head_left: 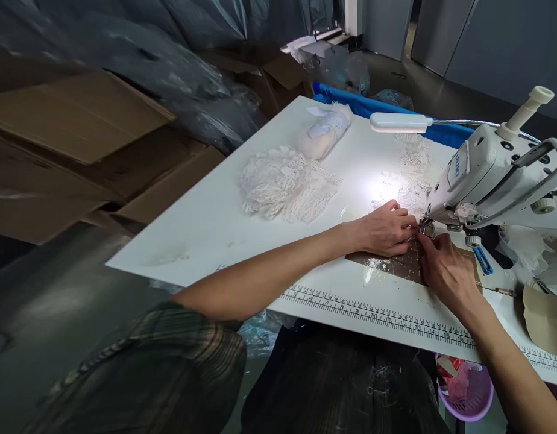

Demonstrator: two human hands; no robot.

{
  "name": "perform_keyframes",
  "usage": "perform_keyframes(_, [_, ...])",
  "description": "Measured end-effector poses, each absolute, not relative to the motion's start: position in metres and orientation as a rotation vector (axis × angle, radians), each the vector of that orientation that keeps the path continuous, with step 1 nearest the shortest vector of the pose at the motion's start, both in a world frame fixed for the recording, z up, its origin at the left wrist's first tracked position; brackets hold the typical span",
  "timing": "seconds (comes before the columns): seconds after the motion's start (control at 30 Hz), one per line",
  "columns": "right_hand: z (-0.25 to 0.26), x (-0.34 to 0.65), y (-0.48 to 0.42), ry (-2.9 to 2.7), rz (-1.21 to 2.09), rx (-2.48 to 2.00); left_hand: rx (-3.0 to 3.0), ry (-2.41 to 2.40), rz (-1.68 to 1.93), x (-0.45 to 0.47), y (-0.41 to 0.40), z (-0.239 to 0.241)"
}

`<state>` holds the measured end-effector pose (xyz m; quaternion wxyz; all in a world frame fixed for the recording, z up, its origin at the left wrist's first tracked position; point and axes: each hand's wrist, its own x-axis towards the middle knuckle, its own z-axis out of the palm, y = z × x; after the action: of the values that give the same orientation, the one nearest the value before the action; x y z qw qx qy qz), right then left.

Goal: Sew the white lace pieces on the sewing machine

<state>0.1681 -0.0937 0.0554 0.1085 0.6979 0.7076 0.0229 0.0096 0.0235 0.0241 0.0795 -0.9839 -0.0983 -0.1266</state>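
A white sewing machine [481, 169] stands at the right of the table, its needle area between my two hands. My left hand [387, 230] is left of the presser foot [425, 228], fingers bent and closed on the near edge of white lace [398, 188]. The lace spreads over the table behind those fingers, lit by a lamp. Just right of the foot, my right hand [448, 265] is closed, with thumb and fingertips together close to the needle. Whatever its fingers pinch is too small or hidden to make out. A brown plate [407, 268] lies under both hands.
Left of my hands lie a lace bundle [278, 184] and a wrapped white roll [328, 129]. A lamp [400, 122] overhangs the table. Blue thread snips [483, 260] lie by the machine. A printed ruler [351, 307] follows the front edge; a purple basket [475, 401] is below. Cardboard boxes [70, 120] stand left.
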Motion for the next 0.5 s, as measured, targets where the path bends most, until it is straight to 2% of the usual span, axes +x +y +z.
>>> perform_keyframes(0.2, [0.053,0.158,-0.097,2.025,0.090,2.145,-2.932,-0.334,-0.379,0.010,0.022,0.024])
perform_keyframes(0.5, [0.031,0.217,-0.109,2.469,-0.007,2.440,-2.922,-0.365,-0.299,0.010,0.023,0.026])
